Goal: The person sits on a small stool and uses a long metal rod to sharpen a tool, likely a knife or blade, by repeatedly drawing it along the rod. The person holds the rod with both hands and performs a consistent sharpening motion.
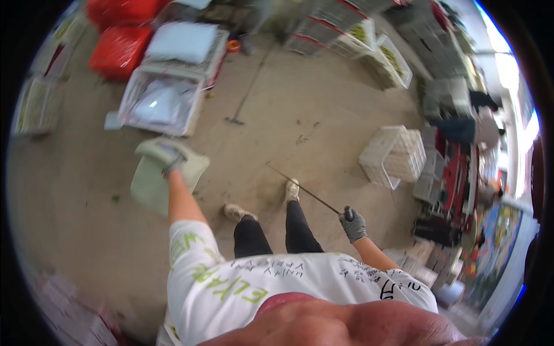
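My left hand, in a grey glove, is closed on the upper edge of a pale green plastic stool, held out at my left side. The stool is tilted and slightly blurred; its underside is hidden. At my right, my right hand, also gloved in grey, wraps around the dark grip of a thin metal rod. The rod slants away to the left, and its far tip shows above the floor beyond my right shoe.
A white crate with plastic wrapping inside stands ahead left, beside red bags. White slatted crates sit at the right. Near the top lies a long-handled floor tool. Another person is at the far right among stacked crates.
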The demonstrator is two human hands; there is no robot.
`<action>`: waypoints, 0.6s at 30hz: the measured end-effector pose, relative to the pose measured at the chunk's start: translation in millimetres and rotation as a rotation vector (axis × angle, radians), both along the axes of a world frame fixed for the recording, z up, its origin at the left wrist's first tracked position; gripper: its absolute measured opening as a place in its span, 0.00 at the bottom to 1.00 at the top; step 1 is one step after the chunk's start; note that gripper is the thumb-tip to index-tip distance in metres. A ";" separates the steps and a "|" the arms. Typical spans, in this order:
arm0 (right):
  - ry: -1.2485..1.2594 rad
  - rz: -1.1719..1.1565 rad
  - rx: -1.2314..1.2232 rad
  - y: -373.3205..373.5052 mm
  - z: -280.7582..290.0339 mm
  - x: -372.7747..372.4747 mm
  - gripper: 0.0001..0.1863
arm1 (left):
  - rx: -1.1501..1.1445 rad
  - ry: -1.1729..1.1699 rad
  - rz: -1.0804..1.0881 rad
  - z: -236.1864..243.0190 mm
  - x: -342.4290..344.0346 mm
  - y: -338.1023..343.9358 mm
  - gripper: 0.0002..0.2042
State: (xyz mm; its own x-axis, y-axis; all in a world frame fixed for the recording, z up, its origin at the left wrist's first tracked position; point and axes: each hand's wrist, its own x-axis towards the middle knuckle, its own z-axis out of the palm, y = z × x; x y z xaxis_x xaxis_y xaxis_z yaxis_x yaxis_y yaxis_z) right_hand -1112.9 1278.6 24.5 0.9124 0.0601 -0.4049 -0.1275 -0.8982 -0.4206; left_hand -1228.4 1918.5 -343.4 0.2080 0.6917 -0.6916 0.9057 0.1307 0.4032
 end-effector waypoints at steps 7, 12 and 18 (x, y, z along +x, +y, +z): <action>0.192 -0.153 -0.297 16.5 21.5 -31.6 0.17 | -0.287 -0.639 0.511 -11.5 -12.9 13.8 0.39; 0.030 -0.180 -0.104 -27.1 7.9 -38.9 0.13 | -0.385 -0.881 0.606 48.7 5.6 27.4 0.35; 0.109 -0.427 0.089 -55.1 0.9 -19.8 0.10 | -0.506 -0.836 0.424 32.8 18.3 24.4 0.27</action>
